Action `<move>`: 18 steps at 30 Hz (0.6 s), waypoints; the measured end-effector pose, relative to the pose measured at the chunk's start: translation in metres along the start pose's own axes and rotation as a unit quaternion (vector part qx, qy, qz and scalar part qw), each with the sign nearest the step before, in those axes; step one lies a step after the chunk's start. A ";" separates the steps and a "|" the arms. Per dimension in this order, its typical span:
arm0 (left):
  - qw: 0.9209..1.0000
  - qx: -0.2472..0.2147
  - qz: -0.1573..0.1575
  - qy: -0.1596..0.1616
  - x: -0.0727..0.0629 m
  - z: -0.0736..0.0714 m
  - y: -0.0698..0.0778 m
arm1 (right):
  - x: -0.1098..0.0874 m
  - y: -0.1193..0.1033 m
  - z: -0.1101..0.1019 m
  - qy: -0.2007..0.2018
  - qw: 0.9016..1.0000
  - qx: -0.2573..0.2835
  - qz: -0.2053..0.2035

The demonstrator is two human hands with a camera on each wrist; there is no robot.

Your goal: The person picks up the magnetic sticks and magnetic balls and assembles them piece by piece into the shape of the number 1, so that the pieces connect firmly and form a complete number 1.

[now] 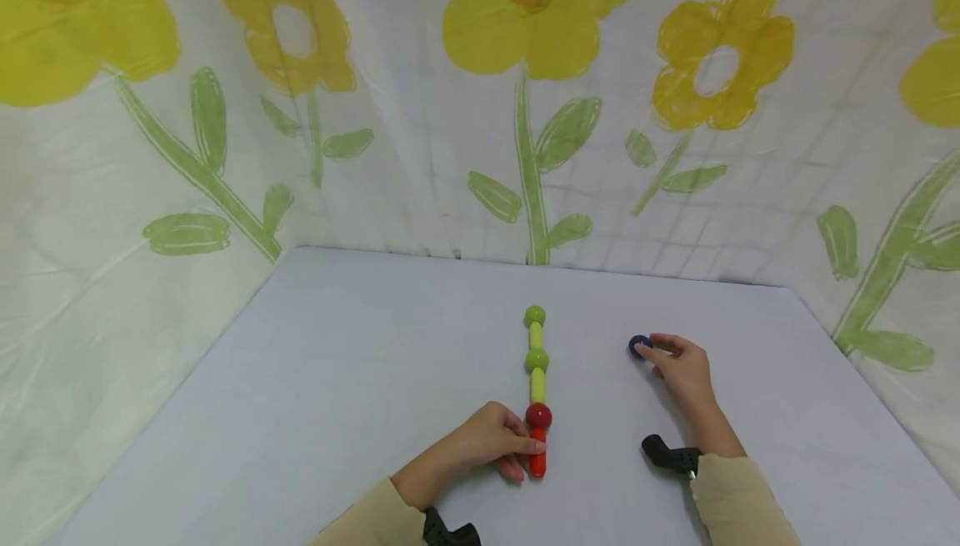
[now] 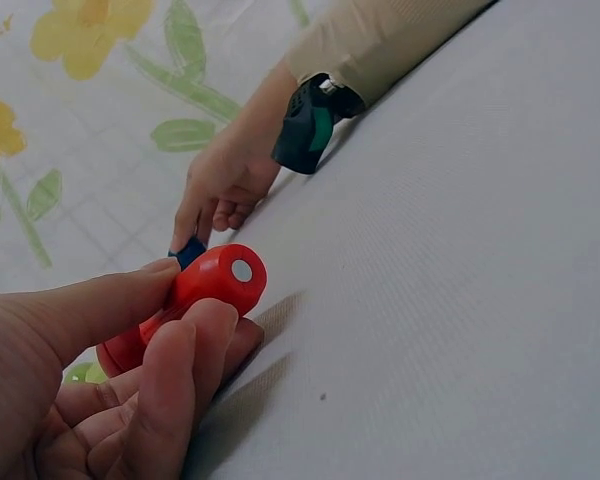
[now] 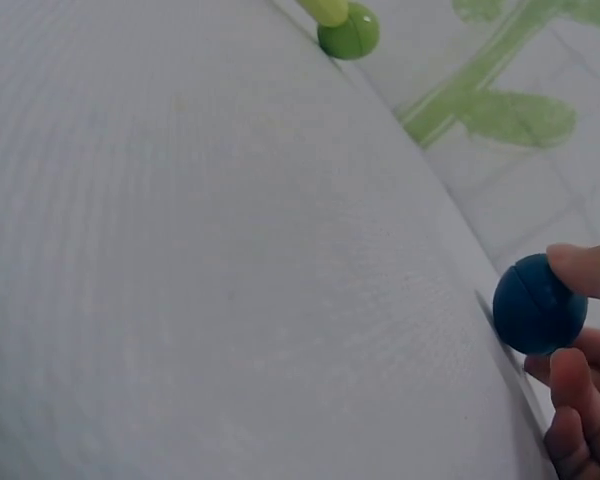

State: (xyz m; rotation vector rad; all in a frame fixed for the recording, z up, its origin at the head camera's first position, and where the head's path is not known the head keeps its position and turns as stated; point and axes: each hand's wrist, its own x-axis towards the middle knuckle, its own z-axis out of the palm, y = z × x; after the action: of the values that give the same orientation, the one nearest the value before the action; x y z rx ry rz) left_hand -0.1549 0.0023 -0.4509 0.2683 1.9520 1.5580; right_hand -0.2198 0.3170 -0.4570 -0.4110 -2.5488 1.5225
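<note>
A chain of toy balls and rods lies on the white table in the head view. From the far end it runs green ball [image 1: 535,315], yellow-green rod [image 1: 536,336], green ball [image 1: 536,360], yellow-green rod [image 1: 537,386], red ball [image 1: 538,416] and red rod [image 1: 537,464]. My left hand [image 1: 487,442] pinches the red rod between thumb and fingers. A pale round disc shows on that rod's end [image 2: 242,271] in the left wrist view. To the right of the chain, my right hand [image 1: 684,371] pinches a dark blue ball [image 3: 538,305] by its sides.
A white table [image 1: 360,346] spreads around both hands. Behind it hangs a pale curtain [image 1: 405,162] painted with yellow flowers and green leaves. Black wrist devices [image 1: 671,456] sit at both sleeves.
</note>
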 end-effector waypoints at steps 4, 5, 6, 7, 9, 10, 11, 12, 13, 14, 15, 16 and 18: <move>1.000 0.005 0.001 -0.001 0.001 0.000 0.000 | 0.001 0.001 0.001 -0.002 1.000 -0.011 -0.006; 1.000 0.006 0.002 -0.001 0.001 0.000 -0.001 | 0.001 0.002 0.001 -0.002 1.000 -0.011 -0.006; 1.000 0.006 0.003 -0.001 0.001 0.000 -0.001 | 0.001 0.001 0.001 -0.003 1.000 -0.010 -0.007; 1.000 0.006 0.004 -0.001 0.001 0.000 -0.001 | 0.001 0.001 0.001 -0.004 1.000 -0.009 -0.007; 1.000 0.005 0.004 -0.001 0.001 0.000 -0.001 | 0.001 0.000 0.001 -0.008 1.000 -0.006 -0.007; 1.000 0.005 0.004 -0.001 0.001 0.000 -0.001 | 0.001 0.000 0.001 -0.009 1.000 -0.006 -0.005; 1.000 0.006 0.004 0.000 0.001 0.000 -0.001 | 0.001 0.000 0.001 -0.012 1.000 -0.006 -0.004; 1.000 0.007 0.003 0.000 0.001 0.000 -0.001 | 0.000 -0.001 0.001 -0.014 1.000 -0.007 -0.003; 1.000 0.008 0.003 0.000 0.001 0.000 -0.001 | 0.000 -0.001 0.000 -0.017 1.000 -0.009 -0.002; 1.000 0.009 0.003 0.000 0.001 0.000 -0.001 | 0.000 -0.002 0.000 -0.019 1.000 -0.012 -0.001; 1.000 0.009 0.003 0.001 0.001 0.000 -0.001 | 0.000 -0.002 0.000 -0.021 1.000 -0.015 0.000; 1.000 0.009 0.003 0.000 0.001 0.000 -0.001 | 0.000 -0.002 0.000 -0.023 1.000 -0.017 0.001; 1.000 0.007 0.003 -0.001 0.001 0.000 -0.001 | 0.000 -0.002 0.000 -0.028 0.999 -0.023 0.001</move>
State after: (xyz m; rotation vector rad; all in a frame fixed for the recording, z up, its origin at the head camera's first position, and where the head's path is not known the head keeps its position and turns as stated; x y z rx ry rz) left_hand -0.1555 0.0026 -0.4518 0.2820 1.9624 1.5478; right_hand -0.2199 0.3160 -0.4552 -0.3808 -2.6299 1.4996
